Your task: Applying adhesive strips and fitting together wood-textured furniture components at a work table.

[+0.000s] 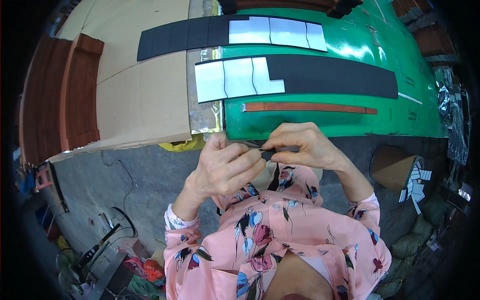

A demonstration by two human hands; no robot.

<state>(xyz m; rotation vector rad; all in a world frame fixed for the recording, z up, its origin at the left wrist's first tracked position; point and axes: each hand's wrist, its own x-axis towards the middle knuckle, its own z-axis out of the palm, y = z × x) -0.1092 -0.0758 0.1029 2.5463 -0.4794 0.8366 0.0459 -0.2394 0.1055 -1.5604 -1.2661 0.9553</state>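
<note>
At frame centre, the left hand (226, 167) and right hand (305, 146) pinch a small, thin black strip (266, 152) between closed fingertips, just below the glossy green table (350, 45) edge.

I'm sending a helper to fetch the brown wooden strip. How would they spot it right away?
Start at the green table top. Two long black strips with shiny squares lie across it; nearer its front edge, just beyond both hands, lies the wooden strip. It alone is thin, reddish brown and bare.
</note>
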